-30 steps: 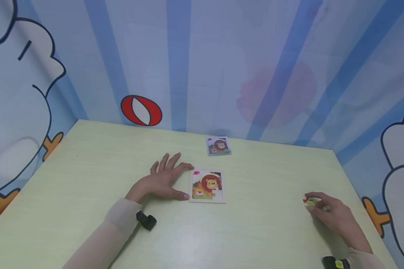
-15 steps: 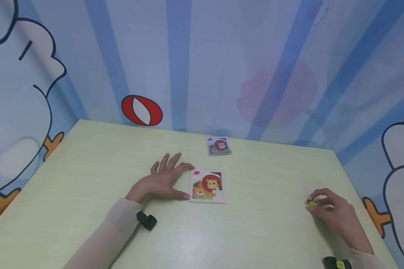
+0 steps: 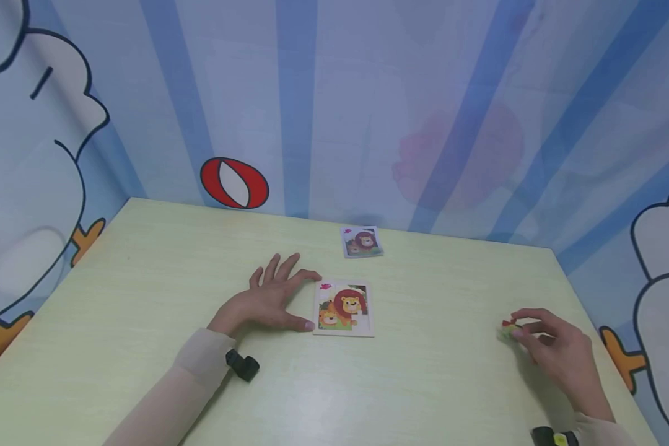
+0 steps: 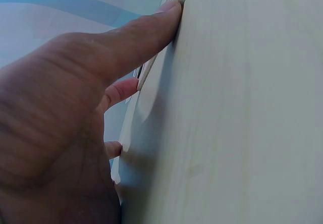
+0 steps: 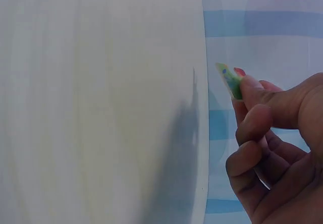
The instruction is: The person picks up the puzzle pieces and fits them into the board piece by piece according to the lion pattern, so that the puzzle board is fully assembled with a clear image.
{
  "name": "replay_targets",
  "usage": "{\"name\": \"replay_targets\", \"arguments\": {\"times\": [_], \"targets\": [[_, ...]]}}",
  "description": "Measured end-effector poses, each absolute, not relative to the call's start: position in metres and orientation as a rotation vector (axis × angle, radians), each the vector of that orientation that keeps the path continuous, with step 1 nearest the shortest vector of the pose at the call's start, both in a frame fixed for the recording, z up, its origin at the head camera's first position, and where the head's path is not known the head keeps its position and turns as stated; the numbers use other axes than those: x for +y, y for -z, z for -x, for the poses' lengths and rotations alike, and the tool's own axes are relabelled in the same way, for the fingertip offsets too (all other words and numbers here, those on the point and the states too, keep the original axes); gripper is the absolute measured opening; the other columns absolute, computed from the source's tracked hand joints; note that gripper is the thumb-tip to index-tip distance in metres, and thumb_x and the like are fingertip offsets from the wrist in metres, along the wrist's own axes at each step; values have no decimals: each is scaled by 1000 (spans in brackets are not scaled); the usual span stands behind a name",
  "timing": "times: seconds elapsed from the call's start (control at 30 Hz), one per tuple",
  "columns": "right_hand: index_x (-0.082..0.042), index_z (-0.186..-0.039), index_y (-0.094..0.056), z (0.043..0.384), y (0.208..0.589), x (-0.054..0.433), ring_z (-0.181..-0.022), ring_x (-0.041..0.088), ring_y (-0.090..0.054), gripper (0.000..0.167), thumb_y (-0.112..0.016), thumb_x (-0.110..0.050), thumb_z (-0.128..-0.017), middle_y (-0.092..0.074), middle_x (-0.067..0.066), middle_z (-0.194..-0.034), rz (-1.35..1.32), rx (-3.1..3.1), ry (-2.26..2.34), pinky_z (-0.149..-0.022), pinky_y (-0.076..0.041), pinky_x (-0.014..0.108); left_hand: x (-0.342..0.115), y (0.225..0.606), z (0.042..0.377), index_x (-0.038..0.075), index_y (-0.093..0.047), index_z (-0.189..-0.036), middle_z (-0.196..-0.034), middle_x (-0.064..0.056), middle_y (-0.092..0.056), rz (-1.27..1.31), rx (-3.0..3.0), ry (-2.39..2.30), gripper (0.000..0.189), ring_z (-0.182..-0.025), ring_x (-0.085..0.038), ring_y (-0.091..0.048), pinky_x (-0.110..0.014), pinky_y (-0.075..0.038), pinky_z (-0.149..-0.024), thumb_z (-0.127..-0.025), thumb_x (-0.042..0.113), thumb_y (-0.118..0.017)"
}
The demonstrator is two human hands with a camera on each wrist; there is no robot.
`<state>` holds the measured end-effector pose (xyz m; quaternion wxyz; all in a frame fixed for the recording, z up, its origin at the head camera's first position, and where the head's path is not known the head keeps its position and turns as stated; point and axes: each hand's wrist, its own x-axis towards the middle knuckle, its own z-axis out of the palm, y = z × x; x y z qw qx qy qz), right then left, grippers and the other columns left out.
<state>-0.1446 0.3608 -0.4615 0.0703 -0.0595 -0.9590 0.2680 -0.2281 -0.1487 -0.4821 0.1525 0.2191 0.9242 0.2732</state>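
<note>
A jigsaw puzzle [image 3: 342,310] of lions in a pale frame lies flat on the table, a gap showing at its lower right. Along its left edge rests my left hand [image 3: 267,302], fingers spread; the thumb touches near the lower corner and the index fingertip near the upper one. The left wrist view shows the thumb [image 4: 146,35] against the frame's side. At the right, my right hand [image 3: 557,347] pinches a small green puzzle piece [image 5: 229,80] with some red on it between thumb and fingers. The piece is held above the table, and the fingertips hide part of it.
A lion picture card [image 3: 362,242] lies behind the puzzle, near the table's back edge. The pale table [image 3: 424,384] meets a blue striped backdrop [image 3: 345,111] at the back and sides.
My right hand has shifted slightly and turned the puzzle piece between its fingertips, which now tilts differently. The left hand and the framed puzzle have stayed in place.
</note>
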Motion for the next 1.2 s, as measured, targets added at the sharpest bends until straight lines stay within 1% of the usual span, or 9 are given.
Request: {"name": "replay_targets", "arguments": {"times": [0.13, 0.27, 0.43, 0.5, 0.67, 0.73, 0.9, 1.2], "targets": [[-12, -133, -69, 145, 459, 355, -57, 12, -65, 32, -71, -28, -105, -81, 24, -102, 154, -2862, -826, -51, -49, 27, -148, 483, 229, 40, -39, -159, -183, -12, 0, -611, 2658, -763, 93, -167, -50, 10, -81, 2, -126, -81, 55, -87], [-13, -133, -69, 145, 457, 350, -53, 13, -62, 33, -72, -31, -105, -81, 22, -100, 132, -2845, -855, -49, -49, 28, -148, 488, 231, 40, -37, -161, -184, -9, 2, -590, 2665, -740, 94, -168, -47, 12, -79, 2, -128, -82, 54, -87], [-14, -134, -70, 146, 452, 343, -52, 13, -60, 34, -71, -33, -105, -81, 19, -100, 94, -2853, -906, -49, -49, 29, -147, 487, 231, 40, -37, -161, -184, -9, 2, -590, 2665, -736, 94, -168, -47, 11, -79, 2, -129, -82, 54, -86], [-13, -133, -70, 146, 450, 340, -52, 14, -60, 33, -71, -31, -106, -81, 18, -99, 61, -2858, -935, -49, -49, 30, -147, 486, 231, 40, -37, -161, -184, -9, 1, -588, 2666, -735, 94, -168, -47, 11, -78, 2, -129, -82, 54, -86], [-14, -130, -71, 147, 448, 333, -63, 10, -68, 30, -73, -28, -105, -81, 15, -97, -11, -2860, -946, -51, -50, 29, -147, 486, 231, 40, -37, -161, -183, -10, 1, -588, 2667, -730, 94, -168, -47, 10, -79, 1, -128, -82, 54, -86], [-15, -129, -72, 148, 447, 328, -64, 10, -68, 28, -74, -28, -104, -81, 13, -96, -36, -2857, -949, -51, -50, 28, -148, 486, 230, 40, -37, -161, -183, -10, 1, -586, 2667, -731, 94, -167, -48, 10, -79, 1, -128, -82, 53, -86], [-17, -125, -74, 153, 448, 316, -62, 12, -65, 26, -77, -24, -101, -81, 8, -92, -106, -2837, -1002, -51, -48, 27, -149, 485, 229, 39, -38, -161, -183, -11, 0, -579, 2667, -742, 94, -167, -48, 10, -79, 1, -128, -82, 52, -86], [-17, -121, -76, 155, 448, 300, -68, 9, -71, 22, -79, -22, -99, -81, 4, -89, -226, -2811, -1052, -57, -50, 25, -148, 482, 228, 38, -38, -161, -183, -10, 1, -587, 2655, -755, 93, -168, -47, 11, -79, 2, -128, -83, 52, -86]]}}
